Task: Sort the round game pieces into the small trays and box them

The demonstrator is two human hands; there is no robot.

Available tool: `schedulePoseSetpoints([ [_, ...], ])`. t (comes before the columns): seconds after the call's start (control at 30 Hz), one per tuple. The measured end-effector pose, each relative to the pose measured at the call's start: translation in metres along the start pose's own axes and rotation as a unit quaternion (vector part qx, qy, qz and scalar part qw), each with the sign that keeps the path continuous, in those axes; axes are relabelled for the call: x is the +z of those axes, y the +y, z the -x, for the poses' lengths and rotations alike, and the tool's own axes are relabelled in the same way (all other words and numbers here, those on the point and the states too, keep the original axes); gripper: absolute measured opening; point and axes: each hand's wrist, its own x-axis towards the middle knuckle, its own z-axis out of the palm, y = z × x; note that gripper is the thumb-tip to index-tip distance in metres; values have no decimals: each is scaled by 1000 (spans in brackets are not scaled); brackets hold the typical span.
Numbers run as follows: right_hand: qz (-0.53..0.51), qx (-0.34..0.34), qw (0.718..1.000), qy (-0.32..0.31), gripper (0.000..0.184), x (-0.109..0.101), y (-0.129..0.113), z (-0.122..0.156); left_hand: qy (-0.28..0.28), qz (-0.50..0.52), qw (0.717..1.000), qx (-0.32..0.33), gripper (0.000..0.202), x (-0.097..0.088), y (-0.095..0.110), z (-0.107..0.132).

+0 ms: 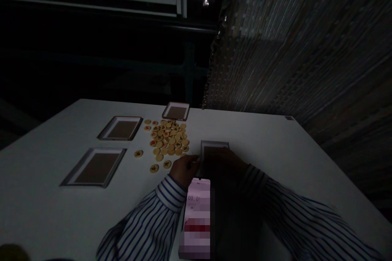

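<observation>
My left hand (183, 169) is closed, thumb and index finger pinched at the left edge of a shallow box (214, 143). Over the right side of the same box lies my right hand (228, 161), in deep shadow, so its fingers do not show clearly. Left of the box is a pile of round wooden xiangqi pieces (171, 140), some with red characters and some with black. A few loose pieces (154, 168) lie nearer to me, just left of my left hand. Between my forearms is a phone (191, 208) with a lit pink screen.
Three more shallow boxes stand on the white table (254, 138): one at the near left (98, 167), one at the mid left (124, 129), one at the back (176, 112). A bead curtain (275, 40) hangs behind, at right. The room is dim.
</observation>
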Motion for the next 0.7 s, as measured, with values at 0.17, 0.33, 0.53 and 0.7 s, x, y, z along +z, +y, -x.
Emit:
schedulePoseSetpoints([
  [0.17, -1, -19, 1000, -9, 16, -1, 2, -2, -8, -12, 1000, -2, 31, 0, 1, 1],
  [0.33, 26, -22, 999, -22, 18, 0, 5, -3, -9, -22, 1000, -5, 30, 1, 4, 0],
  [0.53, 43, -39, 998, -32, 22, 3, 6, -4, -21, -29, 999, -5, 31, 0, 6, 1],
  [0.7, 49, -45, 997, -35, 22, 0, 2, -3, -32, -36, 999, -21, 32, -1, 8, 0],
])
